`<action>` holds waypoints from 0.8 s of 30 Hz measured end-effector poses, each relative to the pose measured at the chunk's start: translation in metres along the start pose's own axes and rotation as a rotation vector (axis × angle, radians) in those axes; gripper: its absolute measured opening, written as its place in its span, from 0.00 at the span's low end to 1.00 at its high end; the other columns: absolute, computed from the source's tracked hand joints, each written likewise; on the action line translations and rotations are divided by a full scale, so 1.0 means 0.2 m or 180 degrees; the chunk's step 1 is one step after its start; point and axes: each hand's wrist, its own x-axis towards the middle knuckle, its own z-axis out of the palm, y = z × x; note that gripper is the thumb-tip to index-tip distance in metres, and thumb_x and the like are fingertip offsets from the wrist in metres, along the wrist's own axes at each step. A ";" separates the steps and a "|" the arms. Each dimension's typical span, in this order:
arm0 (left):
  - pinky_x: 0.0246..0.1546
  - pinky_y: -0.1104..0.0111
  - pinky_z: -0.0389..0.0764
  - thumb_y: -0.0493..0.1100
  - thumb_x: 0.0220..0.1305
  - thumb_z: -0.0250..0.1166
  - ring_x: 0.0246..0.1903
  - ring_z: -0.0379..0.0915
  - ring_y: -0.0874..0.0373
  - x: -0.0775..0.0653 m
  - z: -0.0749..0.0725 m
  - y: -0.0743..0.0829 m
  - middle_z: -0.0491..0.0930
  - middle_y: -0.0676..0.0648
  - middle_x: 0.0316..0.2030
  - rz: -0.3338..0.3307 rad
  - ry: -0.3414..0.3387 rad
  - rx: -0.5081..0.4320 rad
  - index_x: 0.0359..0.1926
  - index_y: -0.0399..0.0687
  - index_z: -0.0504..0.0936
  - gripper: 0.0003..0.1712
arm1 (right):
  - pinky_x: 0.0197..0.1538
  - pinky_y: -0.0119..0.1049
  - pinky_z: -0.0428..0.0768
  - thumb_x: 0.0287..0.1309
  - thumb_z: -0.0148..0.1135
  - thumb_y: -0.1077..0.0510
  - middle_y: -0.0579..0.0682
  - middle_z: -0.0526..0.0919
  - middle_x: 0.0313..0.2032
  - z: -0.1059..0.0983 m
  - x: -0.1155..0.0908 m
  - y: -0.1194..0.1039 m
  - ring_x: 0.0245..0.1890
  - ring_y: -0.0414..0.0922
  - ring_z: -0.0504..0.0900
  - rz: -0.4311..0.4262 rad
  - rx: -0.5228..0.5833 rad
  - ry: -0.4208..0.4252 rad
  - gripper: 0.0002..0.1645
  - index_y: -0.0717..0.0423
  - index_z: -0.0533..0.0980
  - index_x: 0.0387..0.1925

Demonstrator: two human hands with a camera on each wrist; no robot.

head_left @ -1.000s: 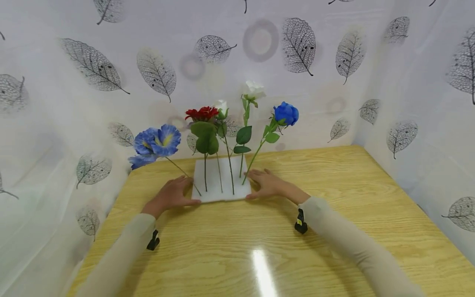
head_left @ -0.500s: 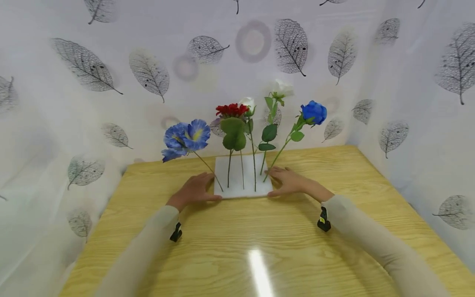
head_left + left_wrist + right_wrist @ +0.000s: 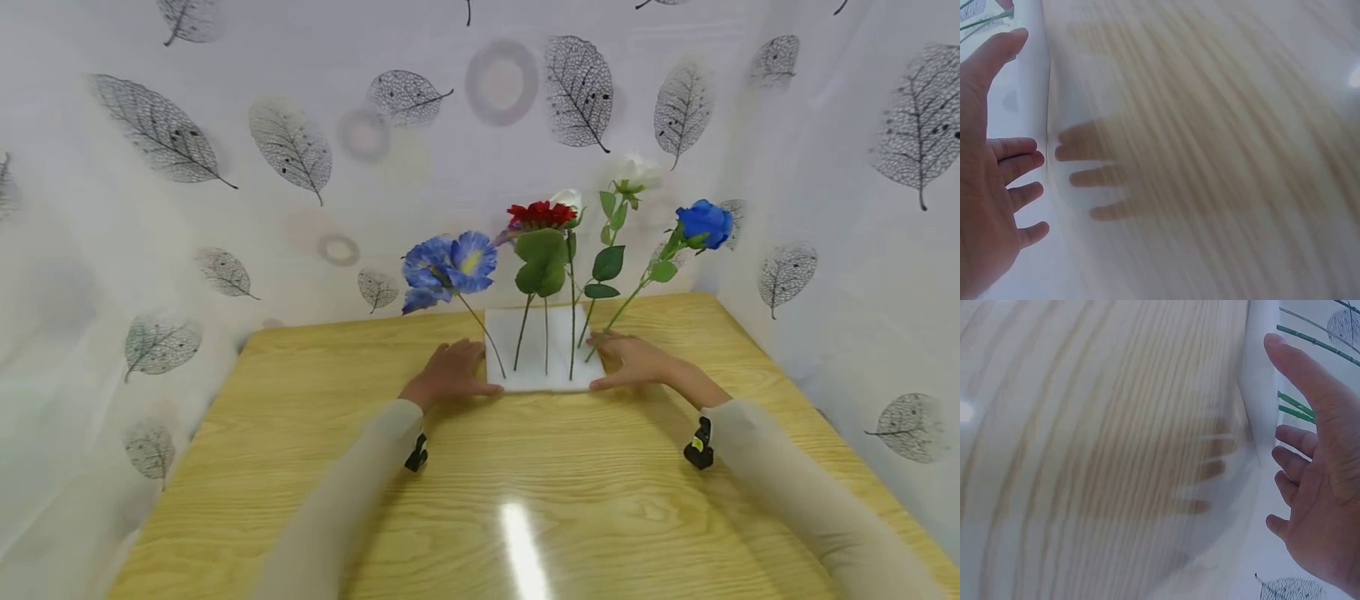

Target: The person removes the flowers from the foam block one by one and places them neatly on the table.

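Note:
A white foam block [image 3: 531, 342] lies on the wooden table, with several artificial flowers standing in it. A blue-violet flower [image 3: 471, 260] leans left; a red flower [image 3: 542, 215] rises near the middle. Behind it is a white rose [image 3: 568, 200], and another white rose [image 3: 636, 175] stands taller. A blue rose [image 3: 705, 223] tilts right. My left hand [image 3: 452, 371] rests against the block's left side, thumb at its front corner. At the opposite side my right hand [image 3: 636, 360] touches the block likewise. In both wrist views the fingers look spread and fairly straight.
The wooden table [image 3: 360, 367] runs back to a pale curtain [image 3: 420, 175] printed with leaves, which also encloses both sides. Light glares off the table [image 3: 525, 546] at the front. A small black device [image 3: 699, 444] hangs at the right cuff.
The foam block with its flowers has slid to the right along the table. Both hands have travelled with it, one at each side. The head view has shifted slightly.

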 end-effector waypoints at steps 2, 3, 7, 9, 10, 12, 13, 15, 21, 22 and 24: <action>0.54 0.48 0.76 0.74 0.53 0.70 0.44 0.76 0.49 0.04 0.01 0.04 0.80 0.46 0.41 0.0005 -0.0031 0.0033 0.46 0.47 0.75 0.39 | 0.72 0.69 0.62 0.54 0.74 0.38 0.70 0.64 0.73 -0.01 -0.03 0.04 0.73 0.73 0.58 0.0067 0.0039 0.0012 0.53 0.68 0.68 0.70; 0.56 0.47 0.75 0.75 0.53 0.69 0.47 0.77 0.48 0.06 0.02 0.06 0.81 0.46 0.43 -0.0006 -0.0065 0.0043 0.47 0.47 0.75 0.39 | 0.72 0.69 0.62 0.54 0.74 0.37 0.70 0.64 0.73 -0.01 -0.04 0.06 0.73 0.73 0.58 0.0104 0.0052 0.0017 0.53 0.68 0.68 0.70; 0.66 0.43 0.69 0.76 0.55 0.67 0.57 0.75 0.48 0.14 0.04 0.14 0.81 0.47 0.53 -0.0071 -0.0148 0.0009 0.54 0.48 0.75 0.42 | 0.71 0.68 0.63 0.54 0.74 0.36 0.70 0.64 0.73 -0.04 -0.08 0.13 0.73 0.71 0.59 0.0272 0.0077 0.0044 0.53 0.68 0.70 0.69; 0.69 0.42 0.66 0.77 0.55 0.66 0.61 0.73 0.49 0.18 0.06 0.18 0.80 0.48 0.57 -0.0108 -0.0175 -0.0005 0.57 0.49 0.75 0.44 | 0.72 0.68 0.63 0.53 0.74 0.36 0.70 0.65 0.72 -0.06 -0.10 0.15 0.73 0.71 0.60 0.0352 0.0061 0.0041 0.53 0.68 0.70 0.69; 0.70 0.43 0.65 0.78 0.55 0.66 0.61 0.73 0.49 0.19 0.06 0.19 0.80 0.48 0.58 -0.0122 -0.0192 0.0013 0.58 0.49 0.75 0.45 | 0.72 0.67 0.63 0.53 0.75 0.36 0.70 0.65 0.72 -0.07 -0.11 0.16 0.73 0.71 0.60 0.0383 0.0039 0.0036 0.54 0.68 0.70 0.69; 0.71 0.43 0.64 0.78 0.55 0.65 0.62 0.73 0.50 0.23 0.07 0.22 0.80 0.48 0.59 -0.0149 -0.0215 0.0055 0.58 0.49 0.75 0.45 | 0.71 0.68 0.64 0.50 0.77 0.38 0.73 0.65 0.71 -0.09 -0.12 0.18 0.72 0.72 0.62 0.0415 0.0064 0.0034 0.55 0.69 0.70 0.68; 0.71 0.43 0.64 0.79 0.55 0.65 0.62 0.72 0.50 0.24 0.08 0.23 0.79 0.48 0.59 -0.0163 -0.0215 0.0054 0.58 0.49 0.75 0.45 | 0.71 0.68 0.64 0.49 0.78 0.39 0.74 0.64 0.71 -0.10 -0.12 0.19 0.71 0.73 0.62 0.0436 0.0088 0.0026 0.55 0.70 0.69 0.68; 0.72 0.44 0.64 0.79 0.55 0.65 0.62 0.72 0.50 0.26 0.09 0.25 0.79 0.48 0.60 -0.0194 -0.0223 0.0060 0.57 0.49 0.75 0.45 | 0.71 0.68 0.64 0.49 0.79 0.40 0.75 0.63 0.71 -0.11 -0.13 0.21 0.71 0.73 0.63 0.0480 0.0124 0.0020 0.56 0.71 0.68 0.69; 0.74 0.44 0.61 0.78 0.55 0.65 0.68 0.67 0.51 0.28 0.11 0.28 0.75 0.48 0.67 -0.0256 -0.0216 0.0047 0.66 0.49 0.73 0.50 | 0.72 0.67 0.63 0.48 0.80 0.42 0.72 0.65 0.71 -0.09 -0.13 0.27 0.72 0.71 0.62 0.0525 0.0322 0.0045 0.54 0.71 0.70 0.67; 0.74 0.44 0.61 0.78 0.55 0.65 0.69 0.67 0.51 0.28 0.11 0.28 0.74 0.48 0.68 -0.0260 -0.0224 0.0042 0.68 0.49 0.72 0.52 | 0.72 0.66 0.63 0.48 0.81 0.43 0.72 0.66 0.71 -0.09 -0.13 0.28 0.72 0.71 0.62 0.0526 0.0330 0.0049 0.54 0.71 0.70 0.67; 0.74 0.45 0.61 0.78 0.55 0.65 0.70 0.66 0.50 0.28 0.11 0.28 0.72 0.47 0.70 -0.0267 -0.0215 0.0023 0.71 0.48 0.70 0.54 | 0.66 0.62 0.72 0.47 0.81 0.43 0.72 0.72 0.66 -0.09 -0.12 0.28 0.66 0.69 0.71 0.0572 0.0359 0.0043 0.46 0.73 0.76 0.56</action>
